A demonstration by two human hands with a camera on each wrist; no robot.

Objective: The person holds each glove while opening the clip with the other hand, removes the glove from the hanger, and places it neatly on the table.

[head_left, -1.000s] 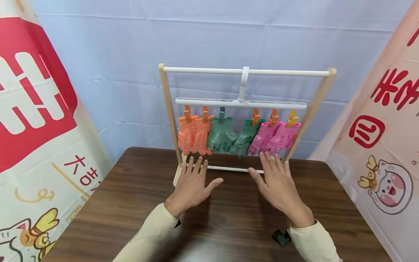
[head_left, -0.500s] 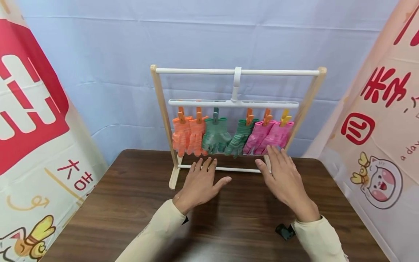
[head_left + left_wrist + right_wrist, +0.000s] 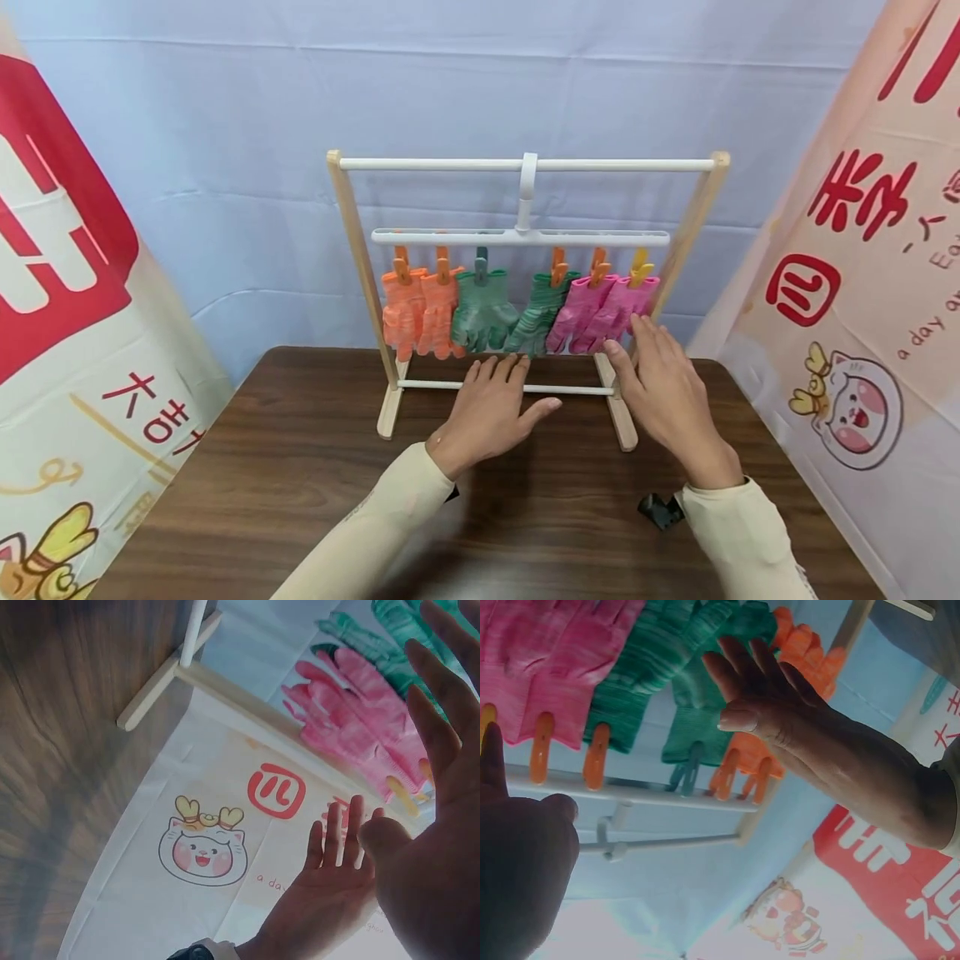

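Beneath the hanger (image 3: 450, 238), gloves (image 3: 483, 304), finger ends down, long axes near-vertical

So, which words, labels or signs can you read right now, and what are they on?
"大吉": left hanging cloth; what follows is cut off.
"a day": right hanging cloth; the line runs off the edge.
"四", apparently: stylised red stamp on the right cloth.
Large red characters above it: can't read surely.
White lettering on the red patch: cut off.
Left sleeve: marks too small.
Gloves, pegs, rack: none seen.
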